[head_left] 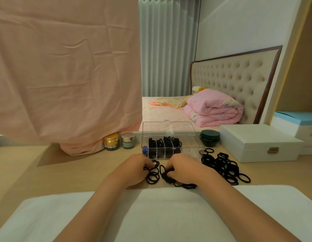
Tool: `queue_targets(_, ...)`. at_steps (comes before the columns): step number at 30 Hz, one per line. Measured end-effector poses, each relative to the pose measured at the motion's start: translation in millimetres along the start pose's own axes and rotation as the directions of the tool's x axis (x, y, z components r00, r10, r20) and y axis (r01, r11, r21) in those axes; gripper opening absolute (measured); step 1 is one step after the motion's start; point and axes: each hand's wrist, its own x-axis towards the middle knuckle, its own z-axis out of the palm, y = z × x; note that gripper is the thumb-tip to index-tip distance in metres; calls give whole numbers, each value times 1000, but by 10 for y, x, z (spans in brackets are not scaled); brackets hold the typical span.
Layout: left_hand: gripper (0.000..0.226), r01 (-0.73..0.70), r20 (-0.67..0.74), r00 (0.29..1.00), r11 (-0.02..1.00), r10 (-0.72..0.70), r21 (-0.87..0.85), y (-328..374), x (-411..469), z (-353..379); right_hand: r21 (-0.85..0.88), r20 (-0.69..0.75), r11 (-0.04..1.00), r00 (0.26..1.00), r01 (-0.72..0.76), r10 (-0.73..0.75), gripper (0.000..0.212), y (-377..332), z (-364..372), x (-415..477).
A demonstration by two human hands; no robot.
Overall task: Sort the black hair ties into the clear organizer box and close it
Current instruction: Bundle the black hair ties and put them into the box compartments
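The clear organizer box [190,151] stands open on the wooden table, its lid [169,128] upright behind it. Several of its compartments hold black hair ties [165,145]; the right end looks empty. Just in front of the box, my left hand [134,169] has curled fingers in a small cluster of black hair ties [152,175]. My right hand [185,169] grips a bunch of black hair ties [166,177] beside it. A larger loose pile of black hair ties [223,165] lies to the right of my right hand.
Two small cream jars [128,140] and a gold jar [111,141] stand left of the box, a dark green jar [209,137] to its right. A white case [256,142] sits at the far right. Pink cloth [64,75] hangs at left. White towel [169,206] covers the front edge.
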Motion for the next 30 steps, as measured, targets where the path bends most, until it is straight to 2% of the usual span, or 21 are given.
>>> queue_targets(4, 35, -19, -48, 999, 991, 13, -132, 28, 70, 10, 74, -37, 996, 998, -43, 46, 25, 147, -15, 24)
queue_targets(8, 40, 14, -60, 998, 996, -19, -91, -25, 135, -61, 168, -66, 984, 995, -59, 71, 32, 255, -124, 19)
queue_targets(11, 37, 47, 22, 999, 998, -48, 44, -57, 160, -84, 86, -12, 995, 999, -41, 42, 39, 237, -90, 33)
queue_targets(13, 34, 54, 69, 996, 996, -59, 71, -64, 175, -73, -1, 32, 999, 999, -41, 41, 39, 197, -77, 58)
queue_targets(18, 28, 68, 51, 996, 991, -74, 113, -48, 177, -81, -75, 82, 988, 987, -133, 139, 38, 135, -155, 101)
queue_targets(27, 24, 31, 80, 996, 992, -41, 120, -16, 155, -81, 166, -141, 985, 988, -46, 70, 20, 231, -276, -26)
queue_targets(30, 21, -1, 80, 997, 983, -14, 184, -11, 146, -77, 280, -141, 959, 986, -43, 86, 20, 242, -335, -71)
